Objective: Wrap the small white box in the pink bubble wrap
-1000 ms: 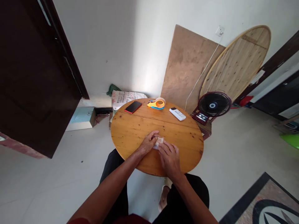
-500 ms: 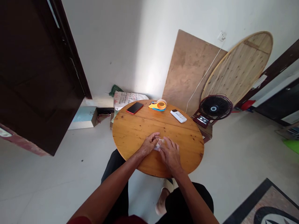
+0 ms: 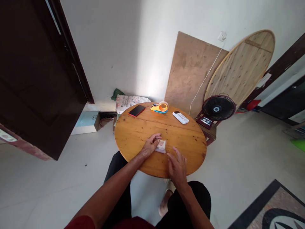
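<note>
A small pale box with a reddish mark point(image 3: 161, 145) sits on the round wooden table point(image 3: 133, 136). My left hand point(image 3: 151, 145) grips its left side, thumb on top and fingers behind. To the right of the box, my right hand point(image 3: 177, 163) hovers over the table with its fingers apart and nothing in them. Farther back on the tabletop lie a red-edged phone point(image 3: 137, 110), an orange and blue tape dispenser point(image 3: 160, 107) and a white device with a dark screen point(image 3: 180, 117).
Behind the table's right edge, a dark fan point(image 3: 219, 108) stands on a wooden stool point(image 3: 211, 135). A printed sack point(image 3: 130, 101) and a light blue box point(image 3: 85, 122) lie beyond the left side. Boards lean on the wall.
My right hand has come off the small box and moved right and toward me, so more of the box shows. My left hand remains on it. The view has shifted slightly.
</note>
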### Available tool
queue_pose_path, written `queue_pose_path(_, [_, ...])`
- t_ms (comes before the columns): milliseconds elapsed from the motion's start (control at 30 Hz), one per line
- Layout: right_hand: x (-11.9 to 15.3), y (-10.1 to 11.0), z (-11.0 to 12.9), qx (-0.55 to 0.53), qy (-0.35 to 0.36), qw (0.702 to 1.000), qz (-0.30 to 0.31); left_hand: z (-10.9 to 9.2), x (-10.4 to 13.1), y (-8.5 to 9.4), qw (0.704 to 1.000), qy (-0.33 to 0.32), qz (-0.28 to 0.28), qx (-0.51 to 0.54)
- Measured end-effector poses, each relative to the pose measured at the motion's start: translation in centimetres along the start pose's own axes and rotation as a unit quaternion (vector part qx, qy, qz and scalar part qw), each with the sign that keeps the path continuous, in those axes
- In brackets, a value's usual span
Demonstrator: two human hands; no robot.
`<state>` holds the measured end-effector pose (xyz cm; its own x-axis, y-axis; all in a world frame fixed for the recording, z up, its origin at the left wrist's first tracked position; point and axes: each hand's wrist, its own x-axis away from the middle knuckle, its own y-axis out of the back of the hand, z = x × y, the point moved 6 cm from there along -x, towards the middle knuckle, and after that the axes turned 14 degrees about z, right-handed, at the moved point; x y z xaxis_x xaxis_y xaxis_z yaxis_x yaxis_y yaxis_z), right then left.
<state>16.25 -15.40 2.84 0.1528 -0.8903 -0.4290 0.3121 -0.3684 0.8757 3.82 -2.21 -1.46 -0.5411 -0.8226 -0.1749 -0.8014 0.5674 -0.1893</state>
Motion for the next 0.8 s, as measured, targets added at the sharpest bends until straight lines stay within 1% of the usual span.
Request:
queue_pose_path(67, [0.5, -0.4, -1.3, -0.058, -0.021, 0.998, -0.009, -0.3, 0.2, 0.3, 1.0, -0.009, -0.011, -0.021])
queue_pose_path(100, [0.7, -0.7, -1.8, -0.088, -0.032, 0.995, -0.014, -0.7, 0.4, 0.4, 0.999, -0.019, -0.017, -0.048])
queue_pose_path(167, [0.8, -1.2, -2.7, -0.137, -0.054, 0.989, -0.026, -1.9, 1.0, 0.5, 0.989, -0.053, -0.023, -0.135])
queue_pose_path(200, [0.7, -1.4, -3.0, -0.152, -0.062, 0.986, -0.032, -2.6, 1.4, 0.4, 0.979, -0.074, -0.023, -0.189])
queue_pose_path(300, [0.7, -1.7, -3.1, -0.162, -0.067, 0.984, -0.038, -4.2, 2.8, -0.6, 0.935, -0.116, -0.015, -0.335])
queue_pose_path(400, [0.6, -1.8, -2.7, -0.148, -0.054, 0.987, -0.021, -4.4, 3.7, -1.7, 0.894, -0.119, -0.009, -0.431])
queue_pose_path(500, [0.7, -1.7, -2.5, -0.135, -0.047, 0.99, -0.021, -4.1, 4.3, -2.1, 0.868, -0.121, -0.033, -0.481])
queue_pose_path(600, [0.9, -1.6, -2.4, -0.124, -0.042, 0.991, -0.029, -4.1, 4.6, -2.2, 0.839, -0.136, -0.053, -0.524])
queue_pose_path(667, [0.9, -1.5, -2.4, -0.119, -0.041, 0.992, -0.03, -4.3, 4.7, -2.3, 0.812, -0.146, -0.051, -0.563])
queue_pose_path(800, [0.9, -1.5, -2.2, -0.116, -0.046, 0.992, -0.025, -4.6, 4.6, -2.8, 0.749, -0.161, -0.025, -0.642])
